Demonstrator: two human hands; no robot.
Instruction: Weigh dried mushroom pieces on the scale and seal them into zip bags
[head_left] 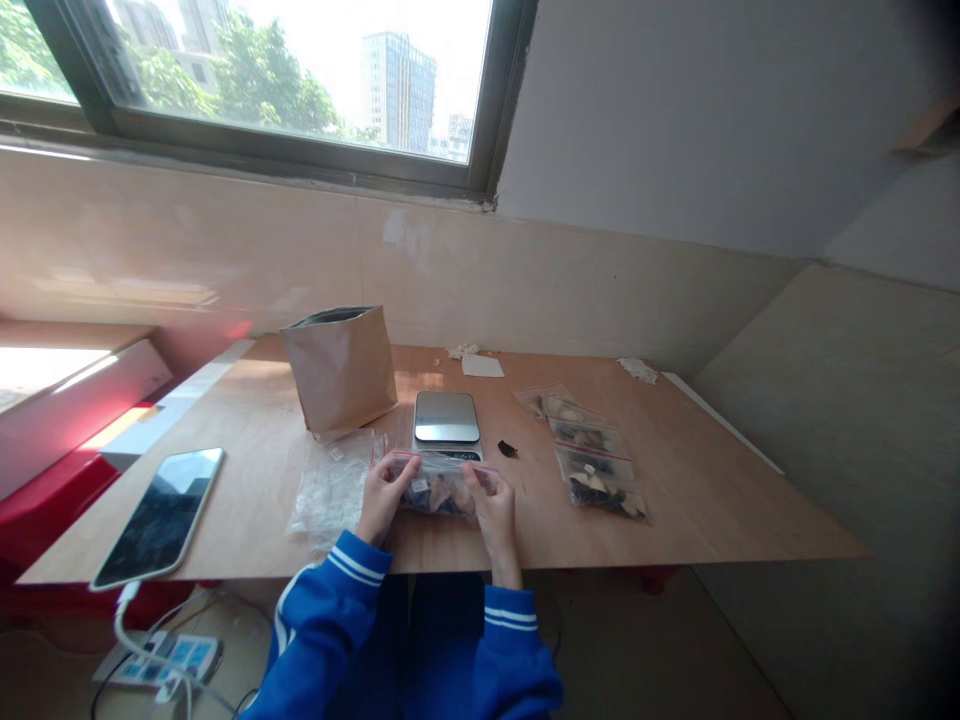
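Left grip (pixel 385 490): clamped on zip bag (pixel 442 496), left corner
Right grip (pixel 495 508): clamped opposite
Bag mouth (pixel 444 464): sealing, seemingly; next press wants even pressure

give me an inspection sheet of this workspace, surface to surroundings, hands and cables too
Surface: brown tabletop
Things in use: filled zip bag held near scale; other filled bags overlapping at right; clear bags and open brown pouch at left
Clutter: loose dark piece, white card, crumpled white scraps, phone
Hands: left hand and right hand pinch the zip bag's top edge, near opposite ends
Cables: white cable meets the phone; power strip below tabletop level
Surroundings: window above pale wall
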